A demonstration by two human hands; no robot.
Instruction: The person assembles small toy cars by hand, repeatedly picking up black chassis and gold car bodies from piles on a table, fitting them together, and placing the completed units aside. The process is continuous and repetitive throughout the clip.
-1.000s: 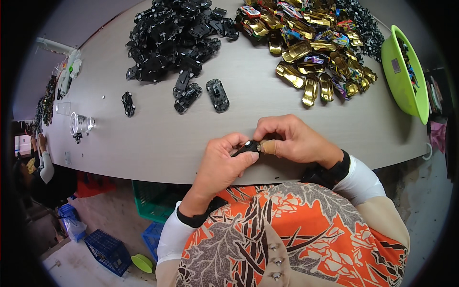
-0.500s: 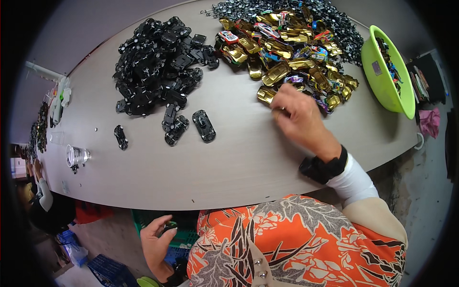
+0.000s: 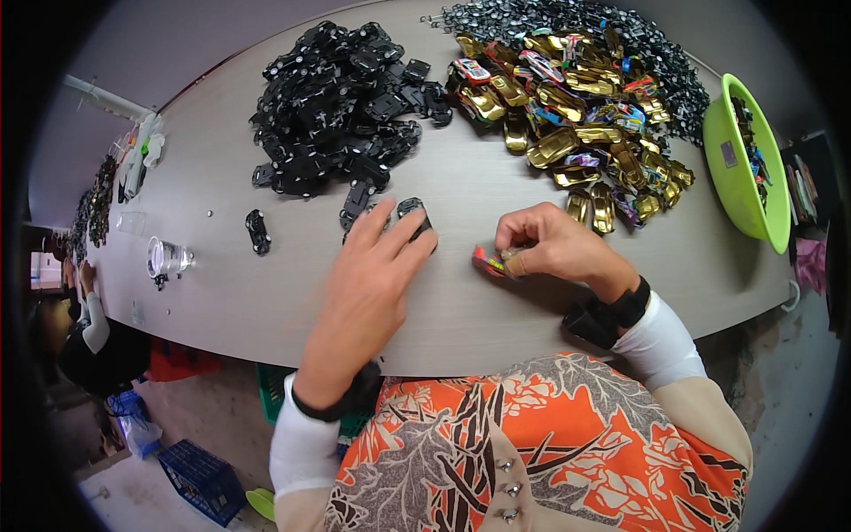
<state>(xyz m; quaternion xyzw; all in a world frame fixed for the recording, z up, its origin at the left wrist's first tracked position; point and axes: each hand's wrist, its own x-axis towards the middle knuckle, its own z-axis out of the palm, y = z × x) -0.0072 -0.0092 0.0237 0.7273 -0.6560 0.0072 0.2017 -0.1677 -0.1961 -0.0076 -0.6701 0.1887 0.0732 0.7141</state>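
Observation:
My right hand (image 3: 557, 248) is closed in a pinch on a small colourful toy car body (image 3: 490, 262), with red and yellow showing past the fingers and the rest hidden. To its left my left hand (image 3: 370, 275), slightly blurred, reaches over the table with fingers stretched apart. Its fingertips are at a single black toy car chassis (image 3: 413, 211); whether they touch it I cannot tell. Just beyond lie more loose chassis (image 3: 357, 200), partly covered by the fingers. Beyond these rises a large heap of black chassis (image 3: 328, 111). Gold and multicoloured car bodies (image 3: 576, 106) are piled at the far right.
Small wheel parts (image 3: 638, 44) spread along the back. A lime-green basin (image 3: 731, 168) of parts stands at the right edge. Toward the left are a clear plastic cup (image 3: 168, 257) and a lone small chassis (image 3: 257, 232). A co-worker's arm (image 3: 95, 319) shows at far left.
My left hand has risen from below the table edge to the black chassis. My right hand has drawn back from the gold pile with a car body. The view has shifted slightly.

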